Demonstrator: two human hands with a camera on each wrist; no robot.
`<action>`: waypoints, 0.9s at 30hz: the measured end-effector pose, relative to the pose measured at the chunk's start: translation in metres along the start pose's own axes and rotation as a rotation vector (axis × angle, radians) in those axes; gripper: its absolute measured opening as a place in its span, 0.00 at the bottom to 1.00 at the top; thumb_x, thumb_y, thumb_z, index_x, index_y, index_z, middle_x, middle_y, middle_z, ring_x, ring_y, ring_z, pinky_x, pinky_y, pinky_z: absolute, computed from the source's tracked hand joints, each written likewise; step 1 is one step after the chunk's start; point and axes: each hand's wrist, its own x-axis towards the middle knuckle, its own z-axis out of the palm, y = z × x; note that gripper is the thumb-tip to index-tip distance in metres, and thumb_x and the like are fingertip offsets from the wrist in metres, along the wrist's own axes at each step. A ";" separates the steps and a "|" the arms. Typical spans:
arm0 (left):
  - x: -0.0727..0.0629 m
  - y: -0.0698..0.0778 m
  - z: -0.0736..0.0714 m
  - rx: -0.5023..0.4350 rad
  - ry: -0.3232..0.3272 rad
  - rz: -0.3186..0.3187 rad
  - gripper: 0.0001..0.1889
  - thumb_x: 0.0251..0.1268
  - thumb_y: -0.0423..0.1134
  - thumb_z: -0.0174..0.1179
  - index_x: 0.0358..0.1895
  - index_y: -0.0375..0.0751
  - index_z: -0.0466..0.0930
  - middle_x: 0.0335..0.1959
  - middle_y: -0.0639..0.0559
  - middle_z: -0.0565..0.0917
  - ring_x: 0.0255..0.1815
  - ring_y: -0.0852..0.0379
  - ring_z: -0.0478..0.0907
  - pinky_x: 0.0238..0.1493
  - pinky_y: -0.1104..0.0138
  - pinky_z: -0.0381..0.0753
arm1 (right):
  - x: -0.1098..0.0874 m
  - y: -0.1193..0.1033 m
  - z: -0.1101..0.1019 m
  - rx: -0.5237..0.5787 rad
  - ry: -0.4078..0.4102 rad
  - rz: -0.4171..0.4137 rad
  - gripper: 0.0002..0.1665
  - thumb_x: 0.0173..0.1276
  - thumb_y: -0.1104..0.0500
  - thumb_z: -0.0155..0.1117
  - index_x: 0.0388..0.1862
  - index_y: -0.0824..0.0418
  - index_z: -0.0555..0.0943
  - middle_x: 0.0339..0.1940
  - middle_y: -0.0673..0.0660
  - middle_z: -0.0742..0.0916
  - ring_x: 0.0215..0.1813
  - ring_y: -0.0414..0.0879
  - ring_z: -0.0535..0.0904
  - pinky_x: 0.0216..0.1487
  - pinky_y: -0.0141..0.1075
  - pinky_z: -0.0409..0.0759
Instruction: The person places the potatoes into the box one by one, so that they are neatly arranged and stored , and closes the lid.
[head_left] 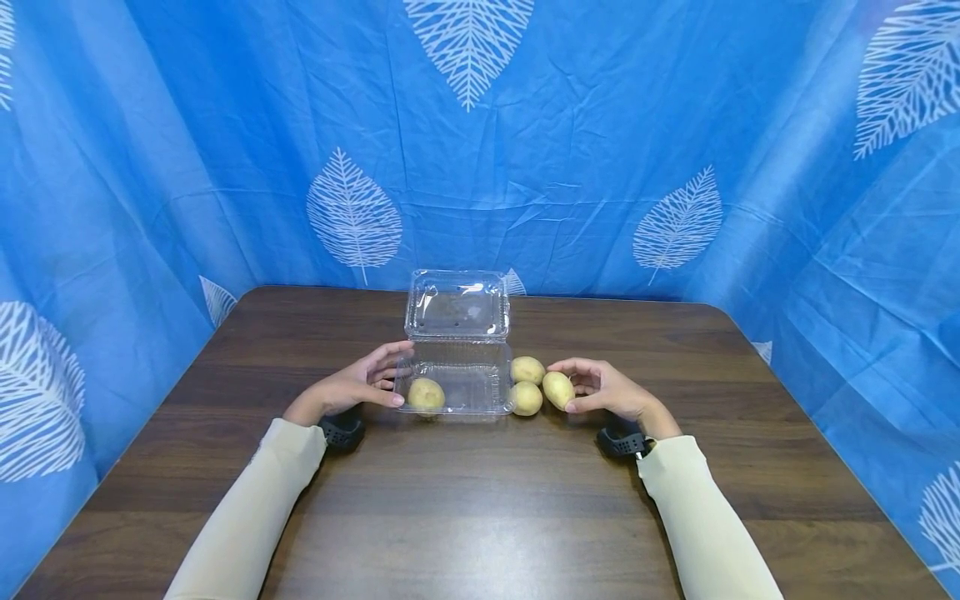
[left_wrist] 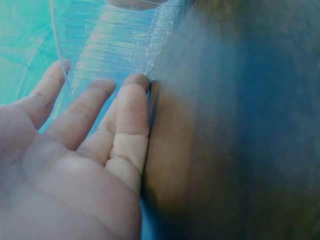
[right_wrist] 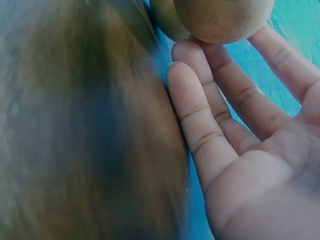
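A clear plastic clamshell container [head_left: 476, 379] stands with its lid raised at the back, and one potato [head_left: 426, 393] lies in its front left part. My left hand [head_left: 358, 385] is at the container's left side, its mostly straight fingers [left_wrist: 131, 112] against the ribbed wall and the thumb at the front left corner. Right of the container, my right hand [head_left: 603, 388] pinches a yellowish potato [head_left: 558, 391] between thumb and fingers. In the right wrist view this potato [right_wrist: 222, 17] shows above the fingertips. Two more potatoes, a rear one [head_left: 528, 370] and a front one [head_left: 526, 398], lie between it and the container.
The dark brown wooden table [head_left: 465, 517] carries all of this. Blue cloth [head_left: 525, 167] with white leaf prints hangs behind the table and along both sides. The raised lid [head_left: 457, 305] stands near the table's back edge.
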 end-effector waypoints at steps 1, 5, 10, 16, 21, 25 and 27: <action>0.000 0.000 0.000 -0.003 0.000 -0.001 0.54 0.69 0.34 0.73 0.87 0.29 0.43 0.88 0.28 0.45 0.86 0.25 0.48 0.82 0.34 0.53 | 0.000 0.000 0.000 0.003 0.001 -0.002 0.39 0.63 0.71 0.77 0.71 0.81 0.73 0.59 0.50 0.85 0.51 0.44 0.82 0.53 0.33 0.83; 0.000 -0.001 0.000 -0.001 0.000 0.001 0.54 0.69 0.34 0.73 0.87 0.29 0.43 0.88 0.28 0.46 0.86 0.25 0.48 0.82 0.34 0.53 | 0.002 -0.002 0.002 0.019 0.008 -0.005 0.39 0.63 0.71 0.77 0.71 0.81 0.72 0.59 0.51 0.85 0.52 0.44 0.82 0.54 0.33 0.84; 0.000 0.000 0.000 0.001 -0.001 0.002 0.54 0.69 0.34 0.74 0.87 0.29 0.43 0.88 0.28 0.46 0.86 0.25 0.48 0.82 0.34 0.53 | 0.002 -0.007 0.003 0.025 0.023 0.002 0.39 0.62 0.72 0.76 0.71 0.82 0.73 0.60 0.53 0.85 0.52 0.44 0.84 0.54 0.33 0.85; 0.000 0.000 0.000 0.011 0.000 -0.003 0.53 0.69 0.34 0.73 0.87 0.29 0.43 0.88 0.29 0.46 0.86 0.26 0.49 0.82 0.36 0.55 | 0.002 -0.013 0.005 0.014 0.046 0.009 0.38 0.63 0.73 0.76 0.71 0.80 0.73 0.63 0.54 0.85 0.52 0.46 0.84 0.53 0.33 0.85; 0.001 0.000 0.000 0.001 0.000 -0.014 0.53 0.69 0.33 0.72 0.87 0.29 0.43 0.88 0.29 0.46 0.86 0.26 0.48 0.82 0.36 0.54 | 0.002 -0.019 0.008 0.023 0.060 0.027 0.39 0.62 0.73 0.76 0.73 0.78 0.74 0.64 0.55 0.84 0.53 0.47 0.84 0.53 0.34 0.86; 0.002 -0.001 -0.001 -0.001 -0.001 -0.016 0.54 0.69 0.35 0.73 0.87 0.30 0.43 0.88 0.28 0.47 0.86 0.26 0.48 0.82 0.36 0.55 | 0.003 -0.022 0.010 0.026 0.070 0.032 0.40 0.62 0.74 0.76 0.73 0.77 0.74 0.63 0.56 0.84 0.53 0.46 0.84 0.52 0.34 0.86; 0.001 -0.001 -0.001 0.005 -0.003 -0.016 0.55 0.69 0.36 0.74 0.87 0.30 0.43 0.88 0.28 0.47 0.86 0.26 0.49 0.82 0.38 0.58 | 0.004 -0.022 0.011 0.024 0.075 0.024 0.40 0.62 0.74 0.77 0.73 0.77 0.73 0.62 0.56 0.84 0.53 0.46 0.84 0.52 0.33 0.86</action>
